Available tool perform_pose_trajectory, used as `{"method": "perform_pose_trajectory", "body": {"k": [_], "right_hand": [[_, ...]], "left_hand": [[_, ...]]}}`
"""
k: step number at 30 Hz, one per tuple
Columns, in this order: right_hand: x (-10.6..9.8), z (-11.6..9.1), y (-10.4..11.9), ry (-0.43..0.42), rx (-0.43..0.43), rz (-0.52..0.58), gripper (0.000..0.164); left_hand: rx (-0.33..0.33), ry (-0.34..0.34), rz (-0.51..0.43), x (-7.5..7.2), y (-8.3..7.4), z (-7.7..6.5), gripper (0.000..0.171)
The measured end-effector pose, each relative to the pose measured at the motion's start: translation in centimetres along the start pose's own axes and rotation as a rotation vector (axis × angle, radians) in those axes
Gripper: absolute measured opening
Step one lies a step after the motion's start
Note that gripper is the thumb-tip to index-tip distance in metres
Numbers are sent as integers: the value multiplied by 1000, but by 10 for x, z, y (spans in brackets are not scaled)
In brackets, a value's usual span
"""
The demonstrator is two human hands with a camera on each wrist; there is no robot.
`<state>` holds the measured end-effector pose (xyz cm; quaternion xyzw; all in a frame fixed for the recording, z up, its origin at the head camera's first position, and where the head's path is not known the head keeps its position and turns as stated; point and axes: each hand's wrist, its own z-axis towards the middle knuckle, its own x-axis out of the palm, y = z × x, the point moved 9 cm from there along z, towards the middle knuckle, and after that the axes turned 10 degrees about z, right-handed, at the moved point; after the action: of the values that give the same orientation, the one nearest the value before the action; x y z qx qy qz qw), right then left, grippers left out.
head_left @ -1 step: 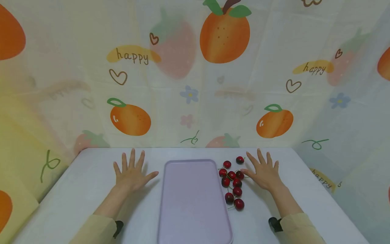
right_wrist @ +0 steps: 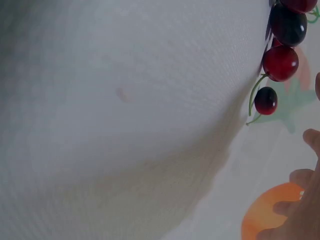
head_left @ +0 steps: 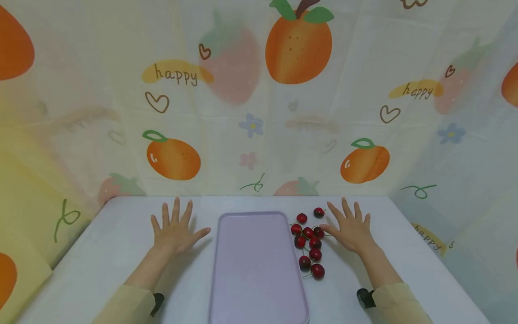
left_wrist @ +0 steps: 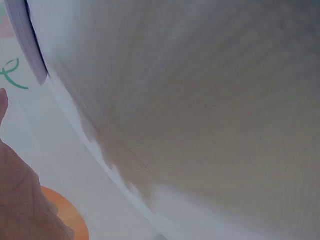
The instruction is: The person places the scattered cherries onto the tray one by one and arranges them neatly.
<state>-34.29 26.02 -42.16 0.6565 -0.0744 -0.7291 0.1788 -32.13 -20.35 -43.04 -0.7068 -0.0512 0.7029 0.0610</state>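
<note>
My left hand (head_left: 174, 231) hovers with its fingers spread, left of a pale purple tray (head_left: 256, 270), and holds nothing. On the other side my right hand (head_left: 351, 229) is spread the same way, also without anything in it. Several dark red cherries (head_left: 315, 243) with green stems lie in a loose cluster between the tray and my right hand. The right thumb appears over or close beside one cherry; whether it touches cannot be told. In the right wrist view, some cherries (right_wrist: 281, 63) show near the fingers. The left wrist view holds only part of the left hand (left_wrist: 22, 200).
A white table (head_left: 101, 252) bears everything. Behind it hangs a cloth (head_left: 226, 148) printed with fruit, hearts and flowers, which also runs along both sides. Each wrist has a small black device (head_left: 366, 298) at the cuff.
</note>
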Motion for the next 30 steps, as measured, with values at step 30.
{"method": "perform_pose_trajectory", "body": {"k": [30], "right_hand": [[-7, 21, 5, -19, -21, 235, 54]], "left_hand": [[36, 381, -853, 8, -26, 19, 85]]}}
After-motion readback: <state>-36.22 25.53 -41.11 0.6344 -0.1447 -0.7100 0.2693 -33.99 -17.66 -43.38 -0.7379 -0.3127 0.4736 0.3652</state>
